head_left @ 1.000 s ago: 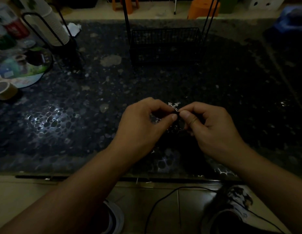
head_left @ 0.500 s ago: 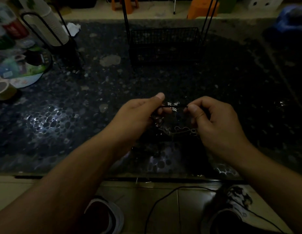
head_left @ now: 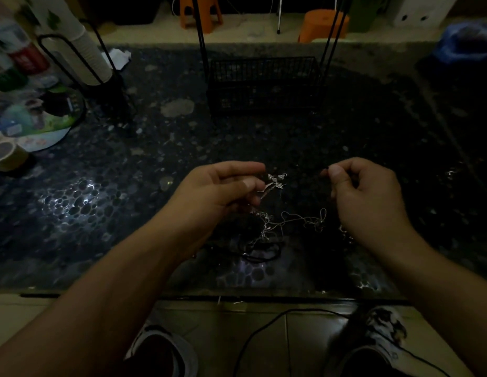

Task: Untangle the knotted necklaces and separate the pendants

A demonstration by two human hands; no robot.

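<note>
- Head view shows the tangled necklaces (head_left: 280, 227) lying on the dark pebble-patterned table (head_left: 155, 213), between the two hands and near the front edge.
- Thin silver chains make loops in the middle of the tangle, and a black cord (head_left: 264, 255) lies curled just under them, closer to the person.
- Small silver pendants (head_left: 276, 180) hang a little above the chains, just beside the fingertips of the left hand.
- Left hand (head_left: 223, 189) has the thumb and fingers closed together on a strand of the necklaces, so it pinches it; the pendants hang at this strand.
- Right hand (head_left: 364, 191) is curled, with thumb pressed to the forefinger. It seems to pinch a dark strand, but the picture is too dark to tell for sure.
- Both hands are apart from each other, raised a little above the table.
- Behind the tangle, a black wire basket (head_left: 264, 83) stands on the table.
- At far left there are a roll of tape (head_left: 6, 159) and a stack of paper cups (head_left: 73, 44) in a black wire holder.
- Under the table edge, two shoes (head_left: 166, 346) and a black cable (head_left: 264, 330) are on the tiled floor.
</note>
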